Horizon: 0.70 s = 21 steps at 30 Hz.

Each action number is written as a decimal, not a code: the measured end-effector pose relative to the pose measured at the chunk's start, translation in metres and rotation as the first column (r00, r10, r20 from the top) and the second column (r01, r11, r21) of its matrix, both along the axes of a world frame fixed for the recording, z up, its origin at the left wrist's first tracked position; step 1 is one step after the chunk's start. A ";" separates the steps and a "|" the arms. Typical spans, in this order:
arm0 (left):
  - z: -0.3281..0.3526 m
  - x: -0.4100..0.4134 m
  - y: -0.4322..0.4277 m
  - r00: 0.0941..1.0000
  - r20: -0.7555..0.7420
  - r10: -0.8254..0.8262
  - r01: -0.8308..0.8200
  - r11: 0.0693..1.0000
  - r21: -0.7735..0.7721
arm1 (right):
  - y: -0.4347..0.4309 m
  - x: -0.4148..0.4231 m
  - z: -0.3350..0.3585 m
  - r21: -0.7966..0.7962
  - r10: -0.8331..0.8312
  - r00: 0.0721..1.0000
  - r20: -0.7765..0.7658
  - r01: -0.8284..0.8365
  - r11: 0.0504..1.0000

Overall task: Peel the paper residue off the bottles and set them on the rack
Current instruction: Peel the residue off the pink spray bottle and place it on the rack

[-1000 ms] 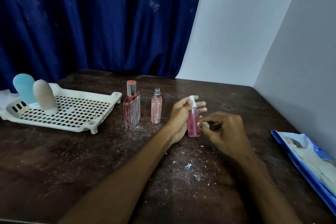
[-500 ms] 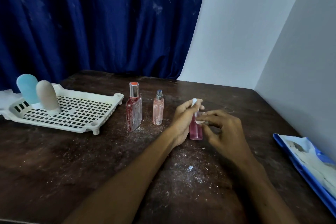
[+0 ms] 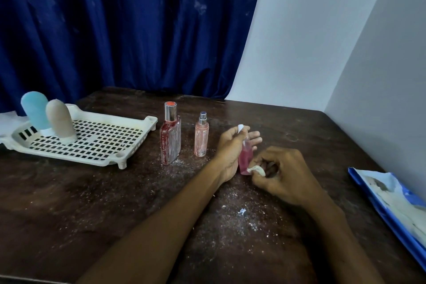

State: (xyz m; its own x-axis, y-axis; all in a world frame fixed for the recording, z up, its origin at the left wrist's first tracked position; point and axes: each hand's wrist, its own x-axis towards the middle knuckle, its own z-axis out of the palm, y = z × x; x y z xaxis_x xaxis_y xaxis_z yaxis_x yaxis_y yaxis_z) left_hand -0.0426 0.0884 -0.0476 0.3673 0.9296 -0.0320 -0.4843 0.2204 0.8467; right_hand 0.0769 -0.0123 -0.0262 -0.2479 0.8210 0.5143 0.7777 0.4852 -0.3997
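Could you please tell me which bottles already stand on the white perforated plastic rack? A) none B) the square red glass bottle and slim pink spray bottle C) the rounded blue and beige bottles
C: the rounded blue bottle and the rounded beige bottle stand on the white perforated plastic rack.

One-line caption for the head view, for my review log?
Left hand holds a pink bottle while right hand pinches paper at its base.

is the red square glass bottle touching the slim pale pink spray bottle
Apart. Head view shows dark wooden table between the red square glass bottle and the slim pale pink spray bottle.
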 end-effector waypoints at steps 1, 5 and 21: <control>0.000 0.000 0.000 1.000 0.007 0.007 -0.007 1.000 -0.001 | 0.001 -0.003 -0.001 0.011 0.009 1.000 0.007 -0.009 1.000; 0.000 0.001 -0.001 1.000 0.022 0.008 -0.008 1.000 -0.001 | 0.001 -0.013 -0.007 0.018 0.059 0.996 0.068 -0.060 0.998; 0.001 -0.004 0.001 1.000 -0.012 -0.011 0.011 1.000 0.017 | 0.000 0.006 0.000 0.054 -0.149 0.989 -0.022 0.150 0.987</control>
